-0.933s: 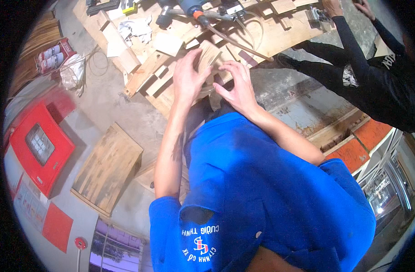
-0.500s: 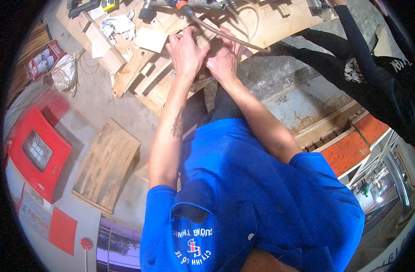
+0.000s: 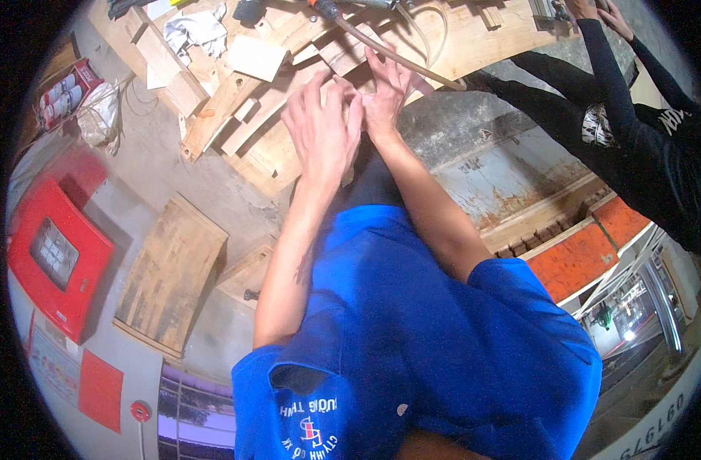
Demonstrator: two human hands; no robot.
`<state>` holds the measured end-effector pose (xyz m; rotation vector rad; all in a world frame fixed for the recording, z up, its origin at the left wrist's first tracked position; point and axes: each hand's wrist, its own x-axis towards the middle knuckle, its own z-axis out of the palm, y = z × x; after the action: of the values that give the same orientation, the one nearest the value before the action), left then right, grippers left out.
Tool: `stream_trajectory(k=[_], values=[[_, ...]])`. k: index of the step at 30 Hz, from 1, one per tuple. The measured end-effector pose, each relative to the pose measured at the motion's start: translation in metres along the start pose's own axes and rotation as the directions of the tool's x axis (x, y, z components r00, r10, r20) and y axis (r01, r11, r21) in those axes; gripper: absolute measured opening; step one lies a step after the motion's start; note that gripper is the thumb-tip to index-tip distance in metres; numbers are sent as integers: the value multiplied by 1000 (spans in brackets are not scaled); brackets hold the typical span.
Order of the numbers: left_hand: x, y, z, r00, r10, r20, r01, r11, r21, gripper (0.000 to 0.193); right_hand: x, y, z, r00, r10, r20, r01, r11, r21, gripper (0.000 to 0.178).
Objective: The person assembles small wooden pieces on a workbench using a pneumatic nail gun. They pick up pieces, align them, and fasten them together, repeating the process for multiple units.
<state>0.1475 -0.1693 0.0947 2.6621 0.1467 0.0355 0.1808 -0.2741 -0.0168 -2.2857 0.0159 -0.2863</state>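
My left hand (image 3: 320, 126) is held over the near edge of the wooden workbench (image 3: 458, 34), its fingers apart and slightly bent. I see nothing held in it. Beside it, my right hand (image 3: 385, 92) has its fingers stretched and spread, close to a flat wooden piece (image 3: 354, 50); whether they touch it is unclear. The two hands nearly meet, and what lies beneath the palms is hidden. A brown hose (image 3: 396, 57) runs just past the right fingertips. Left of my hands lie a pale square block (image 3: 256, 58) and a long wooden strip (image 3: 262, 115).
A white cloth (image 3: 195, 32) and a long wooden block (image 3: 174, 77) lie on the bench's left part. Another person (image 3: 634, 115) in black stands at the right. Below are a red cabinet (image 3: 59, 257), a wooden panel (image 3: 174, 272) and an orange-sided bench (image 3: 569, 268).
My left hand has drawn back toward me, its fingers more spread. My right fingers have stretched out. The bench has shifted slightly in view, and the other person's second arm now shows.
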Motion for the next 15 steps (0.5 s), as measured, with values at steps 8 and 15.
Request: stream_trajectory(k=[8, 15], values=[[-30, -11, -8, 984, 10, 179, -8, 1000, -13, 26, 3, 1, 0, 999, -10, -31, 8, 998, -63, 75], [-22, -14, -3, 992, 17, 129, -13, 999, -35, 25, 9, -3, 16, 1000, -1, 12, 2, 998, -64, 73]])
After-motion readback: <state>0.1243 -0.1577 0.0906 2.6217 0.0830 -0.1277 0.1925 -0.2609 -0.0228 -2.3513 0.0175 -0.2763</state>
